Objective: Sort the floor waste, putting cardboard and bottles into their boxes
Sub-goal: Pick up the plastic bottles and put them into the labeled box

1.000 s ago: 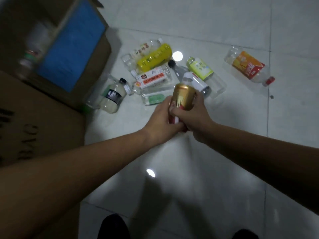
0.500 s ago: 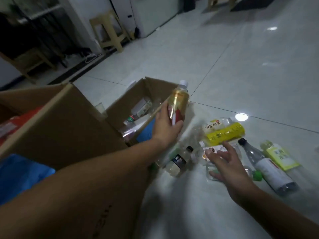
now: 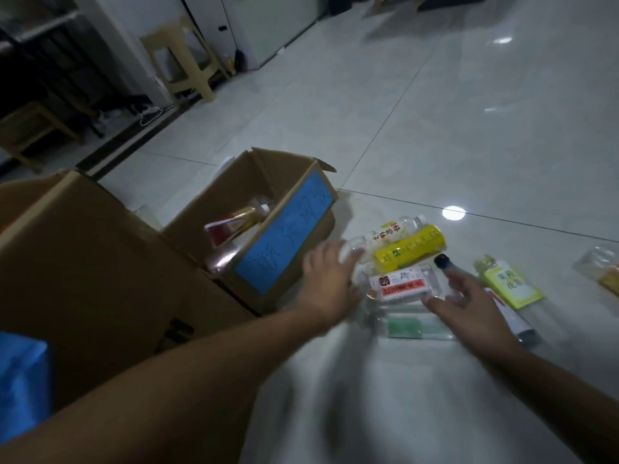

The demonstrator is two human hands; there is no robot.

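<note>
Several plastic bottles lie on the pale tiled floor to the right of a small cardboard box [image 3: 288, 229] with a blue label. Inside that box lies the gold and red bottle [image 3: 234, 222] among other bottles. My left hand [image 3: 326, 279], fingers spread and empty, hovers just right of the box, over a clear bottle. My right hand [image 3: 465, 299] is open with fingers spread above a clear bottle with a red and white label [image 3: 403, 286]. A yellow bottle [image 3: 410, 247] and a white-labelled bottle [image 3: 385, 234] lie just beyond.
A large cardboard box [image 3: 83, 262] stands at the left with a blue patch [image 3: 20, 373] on its near side. More bottles lie at the right: a lime-labelled one [image 3: 509, 284] and an orange one [image 3: 603, 272]. Plastic stools [image 3: 181, 58] stand far back left.
My left hand has let go of the gold bottle, which now lies in the small box, and has swung back right towards the floor bottles. My right hand stays over the pile.
</note>
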